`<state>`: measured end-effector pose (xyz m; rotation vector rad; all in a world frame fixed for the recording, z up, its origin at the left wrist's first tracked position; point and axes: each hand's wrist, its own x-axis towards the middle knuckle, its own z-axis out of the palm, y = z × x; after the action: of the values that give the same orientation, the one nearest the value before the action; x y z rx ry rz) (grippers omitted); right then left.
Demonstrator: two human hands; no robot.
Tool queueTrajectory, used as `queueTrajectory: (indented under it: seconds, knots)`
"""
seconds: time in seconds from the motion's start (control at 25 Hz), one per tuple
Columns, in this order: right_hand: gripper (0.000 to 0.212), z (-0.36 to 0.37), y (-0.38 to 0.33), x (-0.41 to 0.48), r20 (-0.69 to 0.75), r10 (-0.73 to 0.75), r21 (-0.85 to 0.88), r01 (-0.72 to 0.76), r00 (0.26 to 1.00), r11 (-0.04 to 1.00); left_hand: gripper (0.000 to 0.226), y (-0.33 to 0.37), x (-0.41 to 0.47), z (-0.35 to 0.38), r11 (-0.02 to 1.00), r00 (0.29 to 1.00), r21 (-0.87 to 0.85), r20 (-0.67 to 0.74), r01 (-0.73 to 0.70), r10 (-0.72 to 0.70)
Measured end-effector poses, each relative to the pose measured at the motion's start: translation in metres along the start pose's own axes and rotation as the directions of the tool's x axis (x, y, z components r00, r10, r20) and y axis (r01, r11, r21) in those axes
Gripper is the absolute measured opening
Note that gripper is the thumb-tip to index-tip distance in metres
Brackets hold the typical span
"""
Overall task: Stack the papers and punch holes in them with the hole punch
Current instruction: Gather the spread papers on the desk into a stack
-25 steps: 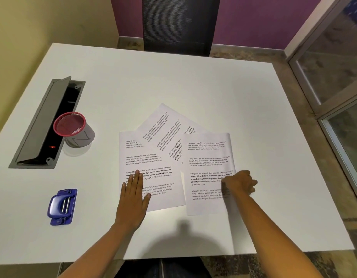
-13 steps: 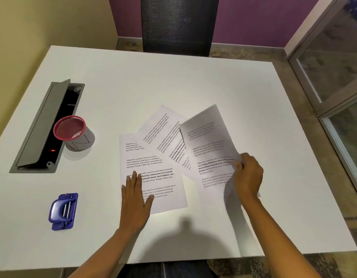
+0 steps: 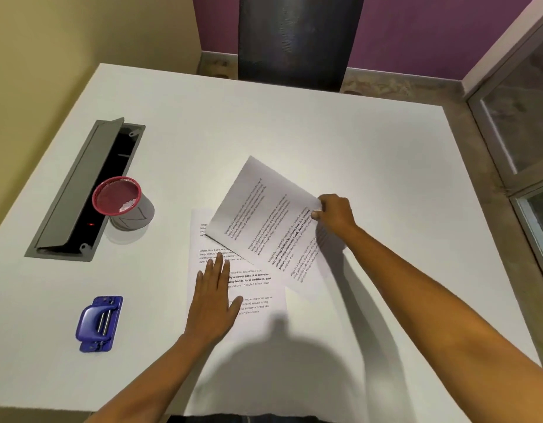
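A printed sheet (image 3: 261, 215) is lifted and tilted over the table's middle, pinched at its right edge by my right hand (image 3: 332, 213). It covers the sheets that lie underneath at the back. Another printed sheet (image 3: 255, 288) lies flat nearer to me, with my left hand (image 3: 213, 297) pressed flat on its left part, fingers spread. The blue hole punch (image 3: 100, 323) sits by itself on the table at the front left, well clear of both hands.
A red-rimmed mesh cup (image 3: 122, 203) stands left of the papers beside an open grey cable tray (image 3: 65, 215) set into the white table (image 3: 355, 141). A dark chair back (image 3: 297, 38) is behind the far edge. A glass door (image 3: 520, 123) is at the right.
My right hand picked the right-hand sheet up off the table and carried it left and back, over the other papers. My left hand stayed pressed on the near sheet.
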<state>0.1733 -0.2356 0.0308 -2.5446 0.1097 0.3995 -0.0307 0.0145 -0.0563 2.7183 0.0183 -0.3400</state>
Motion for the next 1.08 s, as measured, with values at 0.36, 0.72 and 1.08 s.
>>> queueTrajectory:
  seconds: [0.36,0.72,1.08]
  knots:
    - [0.037,0.037,0.028,0.025,-0.061,0.023,-0.300,-0.040,0.998,0.953,0.078,-0.006,-0.003,0.005,1.000,1.000,-0.022,-0.006,0.019,-0.019]
    - [0.044,0.033,0.028,0.029,-0.084,0.215,-0.217,-0.229,0.973,0.949,0.077,-0.005,-0.005,0.004,0.998,0.999,-0.047,-0.014,0.029,-0.030]
    - [0.012,0.018,0.038,-0.016,-0.260,0.191,0.075,-0.177,0.947,0.981,0.073,-0.004,-0.003,0.004,0.993,1.000,-0.119,-0.022,0.018,-0.021]
